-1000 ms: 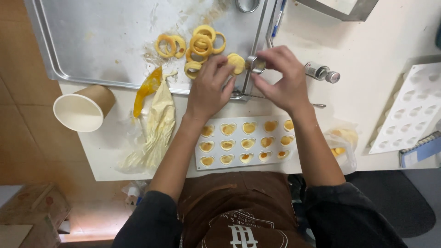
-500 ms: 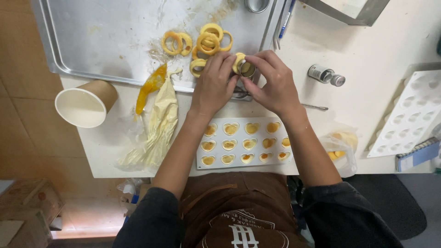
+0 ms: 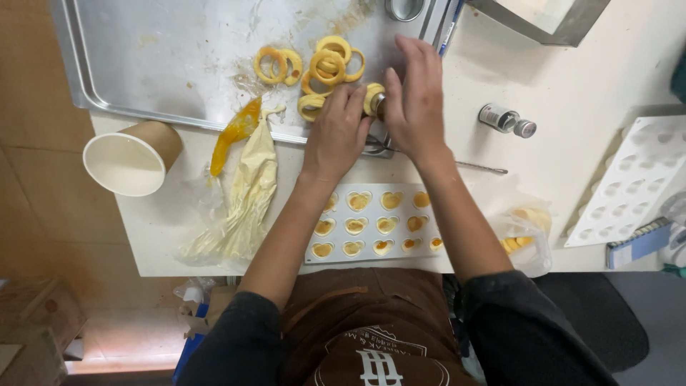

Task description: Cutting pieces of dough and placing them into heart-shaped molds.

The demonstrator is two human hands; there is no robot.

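head view – straight down, close over the table (image 3: 572, 86)

Pastry or confectionery production kitchen. Indicators: large metal baking tray (image 3: 143, 64) bearing dough rings (image 3: 325, 61), white heart-cavity mould (image 3: 375, 225), used piping bag (image 3: 243, 193), brown apron (image 3: 364, 329), white worktop (image 3: 572, 86).

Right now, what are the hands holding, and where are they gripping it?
Both hands pinch one pale yellow dough ring over the tray edge. The left hand grips its near side, the right hand its far side. What is inside the ring is hidden.
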